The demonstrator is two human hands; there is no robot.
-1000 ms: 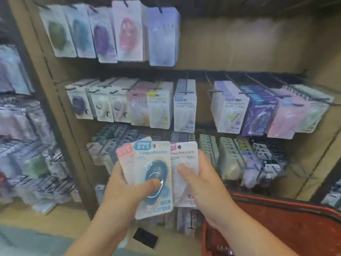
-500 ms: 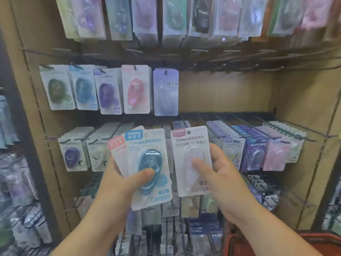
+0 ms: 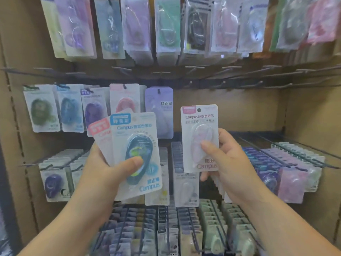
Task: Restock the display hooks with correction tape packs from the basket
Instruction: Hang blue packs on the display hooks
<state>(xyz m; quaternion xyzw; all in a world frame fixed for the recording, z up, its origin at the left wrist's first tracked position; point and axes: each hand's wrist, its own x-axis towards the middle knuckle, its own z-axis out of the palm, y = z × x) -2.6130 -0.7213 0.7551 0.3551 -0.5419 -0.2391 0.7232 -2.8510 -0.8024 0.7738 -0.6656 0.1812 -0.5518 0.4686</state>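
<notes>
My left hand (image 3: 108,172) grips a fan of correction tape packs: a blue-labelled pack (image 3: 136,150) in front with my thumb on its blister, and a pink-labelled pack (image 3: 100,132) behind it. My right hand (image 3: 232,163) pinches a single pale pink pack (image 3: 200,133) upright, thumb on its blister, its hang hole at the top. Both are held in front of the middle row of display hooks, where a green pack (image 3: 41,109), a blue, a purple, a pink and a lilac pack (image 3: 159,109) hang. The basket is out of view.
Bare hooks (image 3: 223,84) stick out to the right of the lilac pack, in front of the brown back panel (image 3: 230,109). Rows of packed hooks (image 3: 282,163) fill the lower right and bottom. Long packs (image 3: 166,28) hang across the top row.
The view has tilted up from the red basket to the upper rows. Both hands rose with their packs, and my right hand moved its pale pink pack up and to the right, away from the left fan.
</notes>
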